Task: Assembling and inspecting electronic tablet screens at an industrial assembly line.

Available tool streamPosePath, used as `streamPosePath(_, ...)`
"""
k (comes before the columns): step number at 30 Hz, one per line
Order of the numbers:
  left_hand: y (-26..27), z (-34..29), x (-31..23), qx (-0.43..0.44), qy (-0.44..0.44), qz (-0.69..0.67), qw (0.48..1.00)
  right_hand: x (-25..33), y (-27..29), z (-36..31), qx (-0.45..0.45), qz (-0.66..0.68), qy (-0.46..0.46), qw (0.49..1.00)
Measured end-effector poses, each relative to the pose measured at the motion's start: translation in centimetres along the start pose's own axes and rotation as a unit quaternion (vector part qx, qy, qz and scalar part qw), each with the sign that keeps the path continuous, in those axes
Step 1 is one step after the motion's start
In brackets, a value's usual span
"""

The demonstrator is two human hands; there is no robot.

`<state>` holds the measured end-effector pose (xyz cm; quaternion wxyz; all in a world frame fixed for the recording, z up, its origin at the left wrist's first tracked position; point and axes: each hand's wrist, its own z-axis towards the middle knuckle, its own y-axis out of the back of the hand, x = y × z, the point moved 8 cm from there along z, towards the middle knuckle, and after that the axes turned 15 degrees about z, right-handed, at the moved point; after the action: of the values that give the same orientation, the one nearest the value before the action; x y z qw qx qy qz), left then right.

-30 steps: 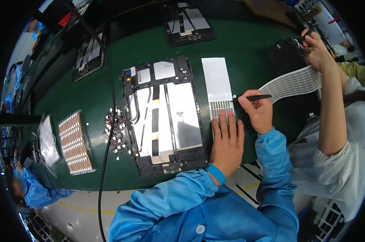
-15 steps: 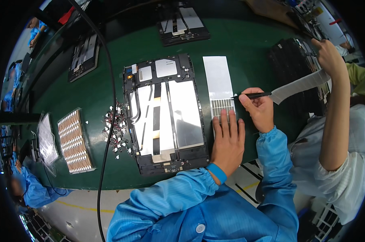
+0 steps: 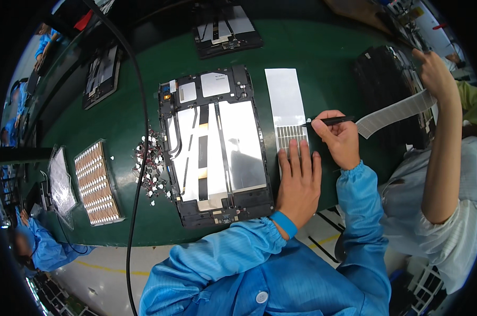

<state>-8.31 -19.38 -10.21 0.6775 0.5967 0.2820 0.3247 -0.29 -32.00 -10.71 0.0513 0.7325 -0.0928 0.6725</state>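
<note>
A long white sheet lies on the green table, its lower part carrying rows of small narrow strips. My left hand rests flat over the lower end of this sheet, fingers stretched out and holding nothing. Black tweezers are pinched in my right hand. Their tip points left, at the right edge of the sheet by the top row of strips; contact cannot be made out. Left of the sheet lies an opened tablet-like device with silver plates, black frame and flat cables.
Small loose parts are heaped beside the device, near a tray of rowed parts and a clear plastic tray. A black cable crosses in front. At right, a co-worker's hand holds a strip sheet near stacked dark devices.
The co-worker's strip sheet has swung a little and its hand shifted slightly right. My hands stay at the sheet, with the tweezers barely moved. The view has shifted slightly.
</note>
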Motion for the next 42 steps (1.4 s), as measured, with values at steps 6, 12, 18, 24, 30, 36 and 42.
streamPosePath(6, -0.3, 0.1, 0.1, 0.005, 0.001, 0.006, 1.000, -0.8, -0.1, 0.1, 0.000, 0.009, 0.014, 1.000)
streamPosePath(12, -0.5, 0.0, 0.0, 0.012, -0.001, 0.008, 1.000, -1.2, 0.0, -0.1, -0.008, 0.002, 0.044, 0.999)
streamPosePath(18, -0.7, 0.0, 0.0, 0.009, 0.005, 0.006, 1.000, -1.0, -0.1, -0.2, -0.005, 0.012, 0.046, 0.999)
streamPosePath(24, -0.6, -0.1, 0.0, 0.002, 0.009, -0.002, 1.000, -0.7, 0.2, -0.9, 0.006, 0.032, 0.019, 0.999)
streamPosePath(30, -0.6, 0.0, 0.1, 0.004, 0.011, -0.007, 1.000, 0.3, 0.3, -2.6, -0.006, 0.041, -0.009, 0.999)
streamPosePath(36, 0.5, -0.9, 1.1, -0.066, 0.033, -0.055, 0.996, 6.6, -4.8, -2.3, 0.045, 0.178, 0.064, 0.981)
streamPosePath(42, 11.1, -6.6, 3.8, -0.051, -0.167, -0.231, 0.957, 8.8, -12.3, 3.9, 0.072, 0.088, 0.080, 0.990)
